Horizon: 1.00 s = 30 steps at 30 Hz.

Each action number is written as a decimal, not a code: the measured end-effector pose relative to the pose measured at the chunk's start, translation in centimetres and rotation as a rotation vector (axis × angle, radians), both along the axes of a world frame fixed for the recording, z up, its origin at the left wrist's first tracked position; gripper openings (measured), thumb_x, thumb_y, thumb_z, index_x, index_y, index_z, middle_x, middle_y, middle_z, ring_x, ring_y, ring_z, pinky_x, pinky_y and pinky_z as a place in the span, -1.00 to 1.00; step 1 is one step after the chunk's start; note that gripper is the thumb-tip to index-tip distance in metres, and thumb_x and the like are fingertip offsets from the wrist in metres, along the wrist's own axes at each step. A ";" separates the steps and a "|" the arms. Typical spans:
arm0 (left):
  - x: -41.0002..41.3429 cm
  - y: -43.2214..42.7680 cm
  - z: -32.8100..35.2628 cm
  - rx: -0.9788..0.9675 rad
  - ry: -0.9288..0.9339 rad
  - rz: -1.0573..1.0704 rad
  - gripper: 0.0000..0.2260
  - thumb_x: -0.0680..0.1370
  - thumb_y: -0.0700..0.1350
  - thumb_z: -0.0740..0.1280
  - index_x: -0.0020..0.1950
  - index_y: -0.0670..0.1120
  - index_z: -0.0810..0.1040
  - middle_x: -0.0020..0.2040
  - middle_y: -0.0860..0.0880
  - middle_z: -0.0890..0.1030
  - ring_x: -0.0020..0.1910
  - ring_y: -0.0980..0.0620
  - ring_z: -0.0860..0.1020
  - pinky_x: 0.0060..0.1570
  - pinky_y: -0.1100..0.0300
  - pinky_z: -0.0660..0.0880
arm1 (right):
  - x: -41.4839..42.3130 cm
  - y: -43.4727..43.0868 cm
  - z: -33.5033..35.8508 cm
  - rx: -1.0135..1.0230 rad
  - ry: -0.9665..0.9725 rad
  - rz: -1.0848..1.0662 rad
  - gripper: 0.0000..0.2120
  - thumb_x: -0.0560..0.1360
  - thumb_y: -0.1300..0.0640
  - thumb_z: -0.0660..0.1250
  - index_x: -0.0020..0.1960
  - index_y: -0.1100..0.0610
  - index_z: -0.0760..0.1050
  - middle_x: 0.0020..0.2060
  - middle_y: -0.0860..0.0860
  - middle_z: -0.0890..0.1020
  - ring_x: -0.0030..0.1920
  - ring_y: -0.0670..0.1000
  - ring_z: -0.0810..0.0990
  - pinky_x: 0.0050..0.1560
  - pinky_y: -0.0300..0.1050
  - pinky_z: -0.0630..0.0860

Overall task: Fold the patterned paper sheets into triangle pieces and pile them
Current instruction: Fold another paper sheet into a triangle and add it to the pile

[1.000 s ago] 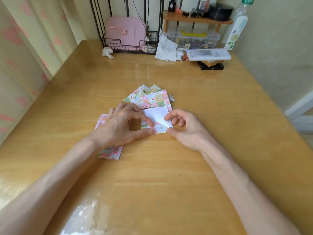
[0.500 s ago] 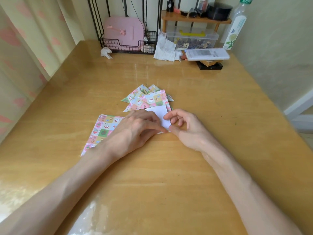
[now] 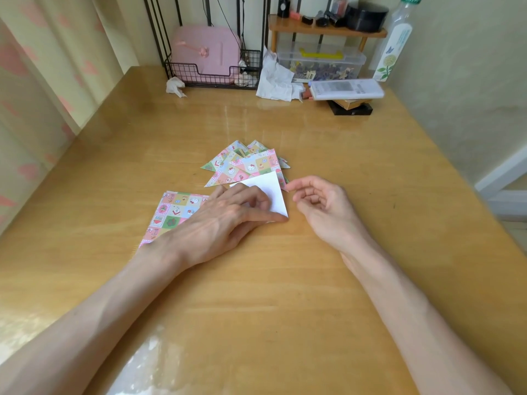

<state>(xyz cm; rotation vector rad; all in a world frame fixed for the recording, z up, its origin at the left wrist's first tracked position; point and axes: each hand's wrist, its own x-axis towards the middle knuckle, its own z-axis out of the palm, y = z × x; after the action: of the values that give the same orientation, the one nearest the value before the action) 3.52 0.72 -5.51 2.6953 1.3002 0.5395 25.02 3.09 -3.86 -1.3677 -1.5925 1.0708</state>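
In the head view, the folded sheet (image 3: 271, 195), white side up, is pressed to the table (image 3: 285, 295) by the forefinger of the left hand (image 3: 225, 220), seemingly to set the crease. The right hand (image 3: 322, 206) is held just beside it, loosely curled and empty. The unfolded sheets (image 3: 176, 209) are partly covered by the left wrist, and the pile (image 3: 245, 166) lies just behind.

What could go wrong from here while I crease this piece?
1. Only the left hand presses the white-faced triangle. The right hand is off it, so the paper may spring open or the crease may skew.
2. The triangle overlaps the near edge of the pile of folded triangles, so sliding it could scatter them.
3. The left wrist lies over the flat patterned sheets, and pulling back may drag them.
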 end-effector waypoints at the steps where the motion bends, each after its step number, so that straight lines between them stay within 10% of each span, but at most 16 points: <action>1: 0.0 0.0 0.0 -0.023 -0.012 0.004 -0.72 0.72 0.04 0.19 0.39 0.27 0.54 0.13 0.15 0.48 0.09 0.09 0.44 0.08 -0.04 0.40 | 0.0 0.0 -0.1 0.000 -0.005 0.002 -0.69 0.54 0.42 0.24 0.06 0.10 0.64 -0.16 -0.05 0.58 -0.25 -0.25 0.48 -0.16 -0.40 0.43; 7: 0.4 -0.2 0.3 -0.094 -0.060 0.037 -0.73 0.69 0.16 0.20 0.32 0.27 0.59 0.10 0.18 0.47 0.10 0.14 0.42 0.13 -0.05 0.36 | 0.1 0.1 -0.6 0.032 -0.040 0.025 -0.73 0.50 0.36 0.34 0.02 0.02 0.64 -0.13 -0.06 0.59 -0.16 -0.16 0.49 -0.16 -0.38 0.40; 14: -0.1 -1.0 0.3 -0.013 0.076 0.016 -0.66 0.72 0.16 0.09 0.44 0.25 0.50 0.21 0.15 0.43 0.21 0.12 0.43 0.12 0.10 0.28 | 0.7 0.0 -1.3 0.212 -0.384 0.030 -0.74 0.52 0.04 0.45 0.18 -0.17 0.57 0.09 -0.22 0.54 0.25 -0.10 0.35 0.36 -0.11 0.29; 26: -2.0 -1.0 0.4 -0.102 0.000 -0.032 -0.69 0.68 0.16 0.21 0.36 0.18 0.61 0.34 0.17 0.49 0.35 0.17 0.42 0.31 -0.03 0.35 | 0.6 0.3 -1.7 0.182 -0.585 0.075 -0.59 0.52 -0.02 0.45 0.32 -0.23 0.46 0.23 -0.20 0.44 0.37 -0.07 0.29 0.14 -0.17 0.09; 30: -2.2 -1.1 0.8 -0.102 0.022 -0.025 -0.69 0.69 0.16 0.19 0.38 0.25 0.57 0.36 0.18 0.44 0.41 0.17 0.33 0.39 0.25 0.11 | 0.4 0.1 -1.8 0.176 -0.567 0.051 -0.58 0.50 -0.13 0.44 0.32 -0.23 0.47 0.25 -0.20 0.43 0.37 -0.10 0.28 0.17 -0.20 0.09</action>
<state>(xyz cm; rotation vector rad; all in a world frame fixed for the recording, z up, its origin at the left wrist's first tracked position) 1.32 -0.41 -4.76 2.6380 1.2610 0.4290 25.38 3.17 -5.68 -1.6014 -2.0765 0.5706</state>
